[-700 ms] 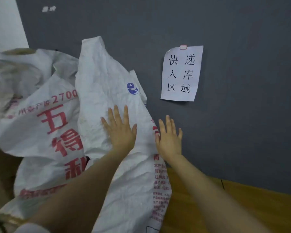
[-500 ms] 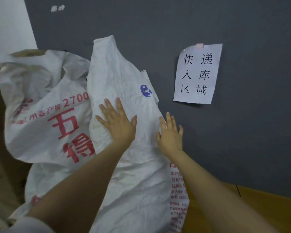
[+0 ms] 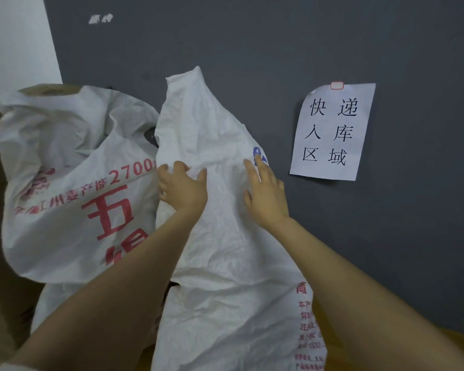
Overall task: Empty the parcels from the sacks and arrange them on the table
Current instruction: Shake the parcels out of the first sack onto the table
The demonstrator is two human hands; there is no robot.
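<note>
Two white woven sacks lean against a dark grey wall. The nearer sack (image 3: 220,250) is crumpled, stands in the middle and bears small red print low on its right side. My left hand (image 3: 181,188) grips a fold of its cloth at the left edge, fingers curled. My right hand (image 3: 265,195) lies flat on the same sack, fingers straight and pointing up, next to a blue logo. The other sack (image 3: 65,199), with big red characters, bulges at the left behind it. No parcels show.
A white paper sign (image 3: 332,132) with black characters hangs on the grey wall (image 3: 306,36) to the right. A strip of wooden surface (image 3: 461,341) shows at the bottom right. A brown cardboard-like mass (image 3: 0,263) fills the left edge.
My left hand has gone from lying flat on the nearer sack to curling round a fold of it. My right hand slid up toward the blue logo. The view shifted left.
</note>
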